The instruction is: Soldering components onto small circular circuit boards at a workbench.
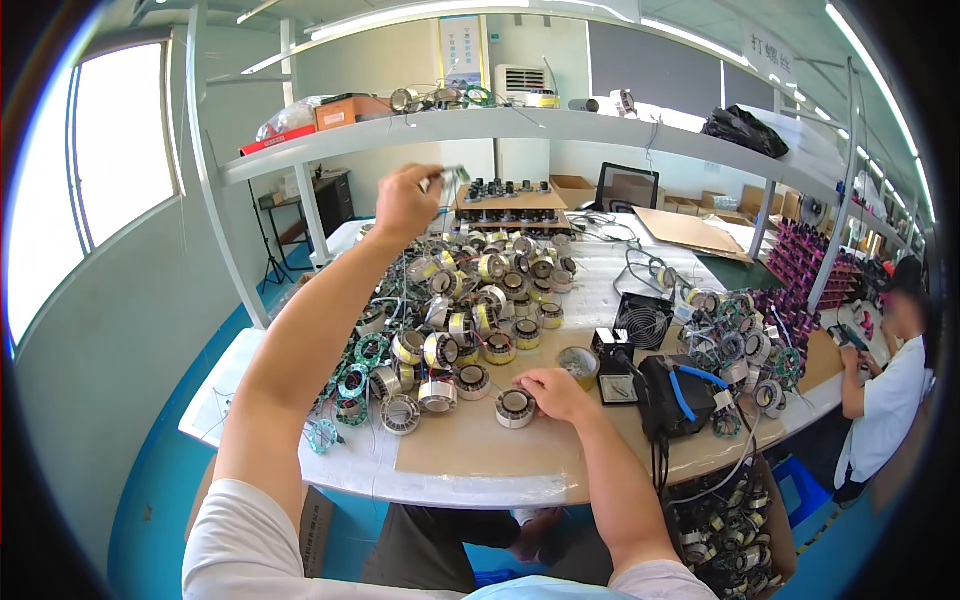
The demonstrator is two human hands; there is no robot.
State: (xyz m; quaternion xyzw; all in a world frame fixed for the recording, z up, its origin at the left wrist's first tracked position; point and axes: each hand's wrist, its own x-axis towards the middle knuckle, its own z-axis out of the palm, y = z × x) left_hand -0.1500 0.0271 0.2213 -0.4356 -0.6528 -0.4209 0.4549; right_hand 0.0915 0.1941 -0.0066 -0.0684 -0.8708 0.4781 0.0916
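Observation:
My left hand (408,203) is raised at full reach over the far side of the table. Its fingers are pinched on a small greenish-white piece with thin wires (456,178), too blurred to name exactly. Close to the near edge, my right hand (556,394) has its fingers closed on the rim of a ring-shaped motor stator (515,410), which sits on the brown board (455,455). Left of it lies a heap of similar stators (440,350), many with yellow tape. Green ring-shaped circuit boards (354,380) are mixed in at the heap's left side.
Right of my right hand stand a round tin (578,366), a small fan (642,320) and a black case with blue-handled pliers (680,400). More wired stators (735,345) pile up beyond. A shelf (560,124) spans overhead. A co-worker (895,385) sits far right.

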